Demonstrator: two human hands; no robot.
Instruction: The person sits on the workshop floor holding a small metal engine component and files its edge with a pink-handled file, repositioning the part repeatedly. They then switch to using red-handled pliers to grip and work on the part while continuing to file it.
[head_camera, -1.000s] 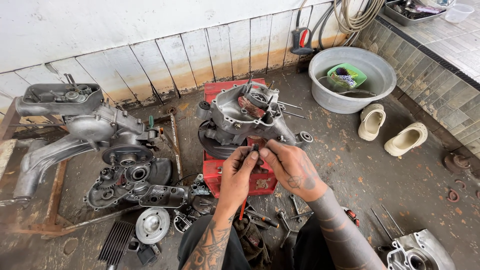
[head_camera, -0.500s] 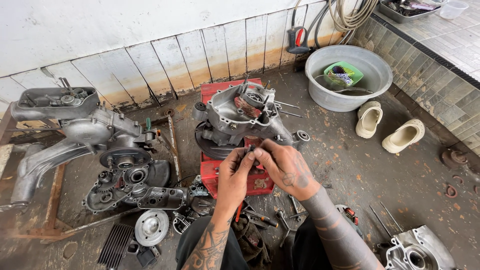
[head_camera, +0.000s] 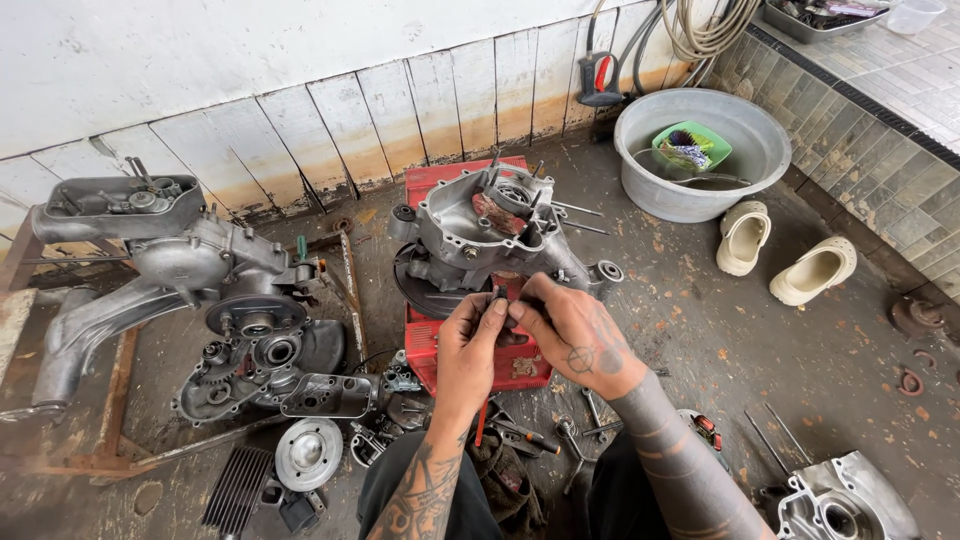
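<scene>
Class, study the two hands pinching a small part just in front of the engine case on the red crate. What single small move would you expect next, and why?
Probably the left hand and right hand carry the small part, too tiny to identify, forward to the engine case. Both sets of fingers meet around it just short of the case's near edge, and the case sits open-side up on the red crate.
</scene>
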